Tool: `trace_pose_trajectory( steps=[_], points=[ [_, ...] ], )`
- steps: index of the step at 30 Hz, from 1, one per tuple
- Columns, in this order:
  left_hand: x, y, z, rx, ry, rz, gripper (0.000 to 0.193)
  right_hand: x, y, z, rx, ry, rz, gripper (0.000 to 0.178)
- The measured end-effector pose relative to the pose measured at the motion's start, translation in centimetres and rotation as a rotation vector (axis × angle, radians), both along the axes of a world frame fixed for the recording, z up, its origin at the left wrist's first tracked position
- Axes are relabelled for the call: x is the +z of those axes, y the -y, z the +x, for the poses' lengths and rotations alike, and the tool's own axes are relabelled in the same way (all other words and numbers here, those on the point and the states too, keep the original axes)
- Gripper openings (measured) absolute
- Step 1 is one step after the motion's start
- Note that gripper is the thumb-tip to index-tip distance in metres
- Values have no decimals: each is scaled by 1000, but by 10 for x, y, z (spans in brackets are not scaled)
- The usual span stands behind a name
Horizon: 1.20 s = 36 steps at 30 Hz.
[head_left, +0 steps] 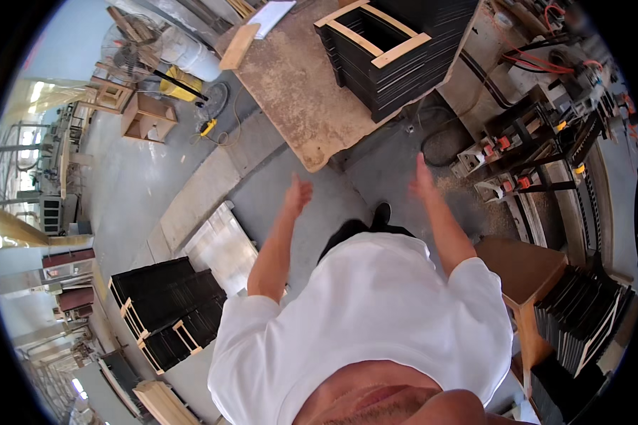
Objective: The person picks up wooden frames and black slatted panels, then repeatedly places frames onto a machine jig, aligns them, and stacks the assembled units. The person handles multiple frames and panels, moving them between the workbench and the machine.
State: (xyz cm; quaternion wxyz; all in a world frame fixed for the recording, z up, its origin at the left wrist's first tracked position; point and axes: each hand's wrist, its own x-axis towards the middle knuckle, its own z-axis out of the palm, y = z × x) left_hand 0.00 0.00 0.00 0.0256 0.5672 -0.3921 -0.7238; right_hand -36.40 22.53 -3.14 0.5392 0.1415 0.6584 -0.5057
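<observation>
Hands come up from the lower edge of the head view, both empty and raised over the grey floor. The left hand has its grip loosely curled, holding nothing; the right hand has its grip spread, fingers pointing ahead, also pinching nothing. Ahead of both, well apart from either grip, stands a stack of black panels with pale wooden frame strips on top, resting on the far right part of a worn wooden worktop. The stack lies nearer to the right hand than the left. More black panels lie stacked on the floor to the person's left, and a clamping machine stands to the right.
</observation>
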Motion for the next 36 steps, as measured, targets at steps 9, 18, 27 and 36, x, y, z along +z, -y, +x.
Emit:
trace_pose_trajectory(
  steps=[9, 18, 27, 36],
  points=[
    [40, 285, -231, -95, -262, -69, 94, -10, 180, -86, -235, -79, -122, 83],
    [-33, 356, -401, -201, -328, 53, 50, -4, 255, -112, -792, -62, -788, 66],
    [-49, 373, -386, -199, -297, 108, 49, -6, 271, -120, -817, -95, -819, 68],
    [-59, 353, -351, -186, -267, 135, 48, 42, 233, -111, -712, -149, -533, 75]
  ],
)
